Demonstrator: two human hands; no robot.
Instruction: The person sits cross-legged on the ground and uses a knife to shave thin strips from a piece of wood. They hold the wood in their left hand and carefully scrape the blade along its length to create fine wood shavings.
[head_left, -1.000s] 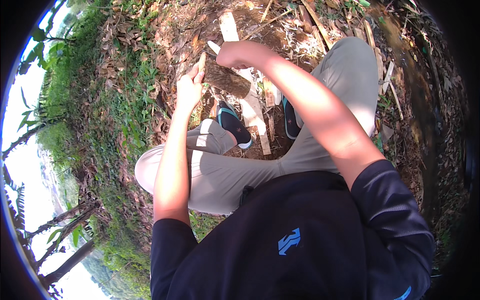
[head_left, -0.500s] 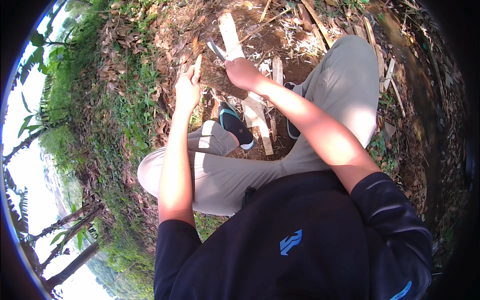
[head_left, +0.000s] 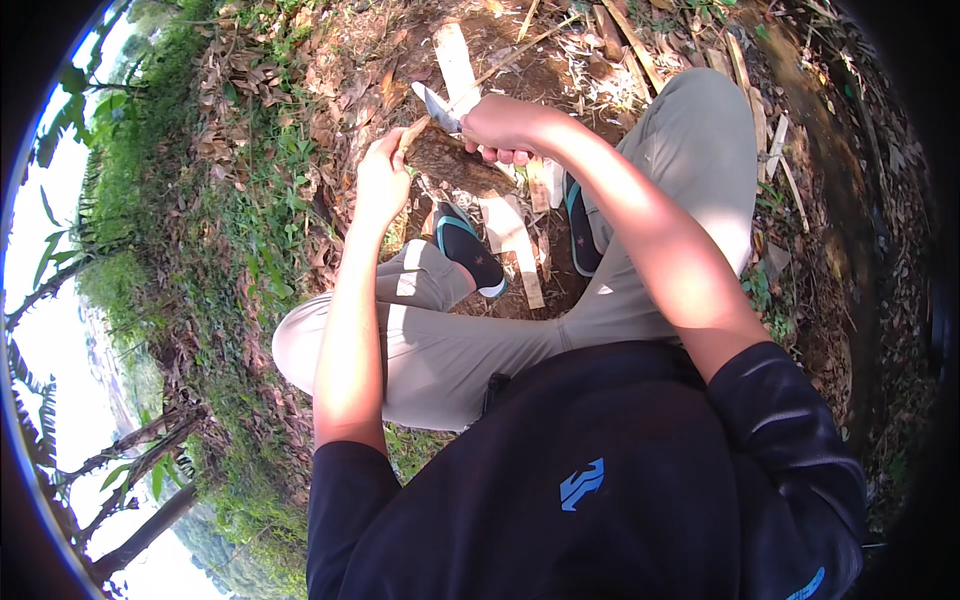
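Observation:
My left hand [head_left: 382,178] is closed on the left end of a rough, bark-covered piece of wood [head_left: 460,162], which has a paler edge by my fingers. Just beyond the wood, my right hand [head_left: 503,127] has its fingers curled round the handle of a knife [head_left: 436,105]. Its grey blade points up and left, close to the wood's far edge; I cannot tell whether they touch. The handle is hidden in my fist.
A pale plank [head_left: 456,62] lies on the ground beyond the knife, and another pale board [head_left: 510,228] lies between my sandalled feet. Wood strips [head_left: 632,45], shavings and dry leaves are scattered ahead and right. Green plants [head_left: 270,250] grow on the left.
My right hand has shifted slightly right and turned, showing more of the blade's flat side. The wood has tilted, with its barked face more in view. My left hand has moved slightly right.

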